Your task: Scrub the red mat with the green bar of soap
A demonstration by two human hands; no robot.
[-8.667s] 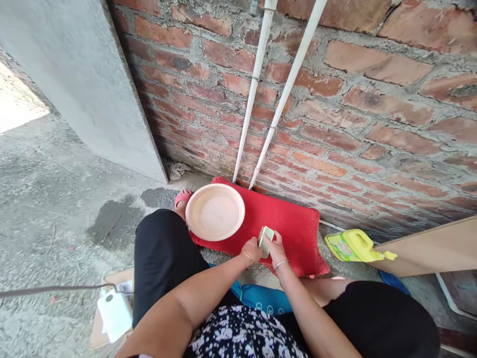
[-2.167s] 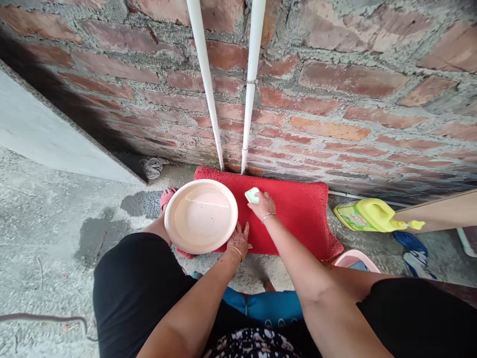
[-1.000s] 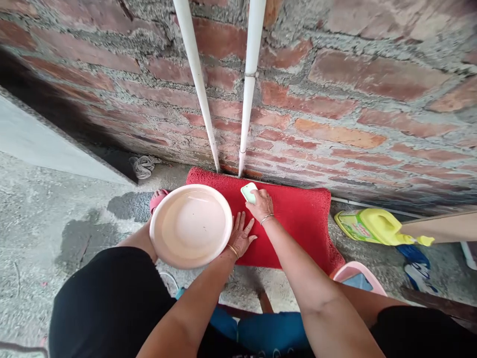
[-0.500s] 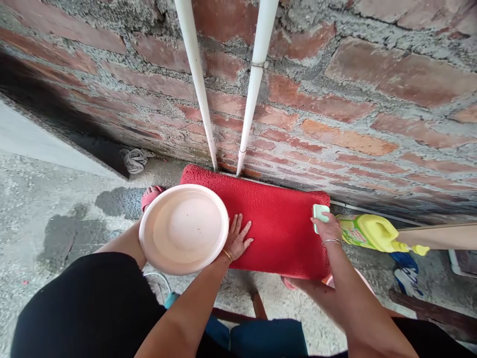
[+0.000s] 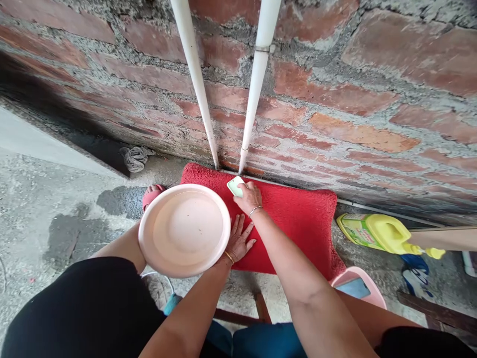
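A red fluffy mat [image 5: 290, 233] is spread out before me, with a pink basin [image 5: 147, 214] of water over its left end. My left hand [image 5: 239, 239] lies flat on the mat with fingers spread, right beside the basin's rim. Near the mat's far edge, below the white pipes, my right hand [image 5: 250, 197] grips a small pale green block [image 5: 235, 186] that looks like a scrub brush. Its underside is hidden against the mat, so no bristles show.
A yellow detergent bottle [image 5: 383, 232] lies on its side at the right. Below it stands a pink tub [image 5: 372, 293] with a flat dark object inside. Two white pipes [image 5: 253, 94] run down the brick wall [image 5: 335, 99]. A grey rag [image 5: 134, 158] lies at the left.
My right hand has moved left with the scrub brush, from the mat's right end to its far middle. The mat's right front corner now shows, and my left hand has stayed put.
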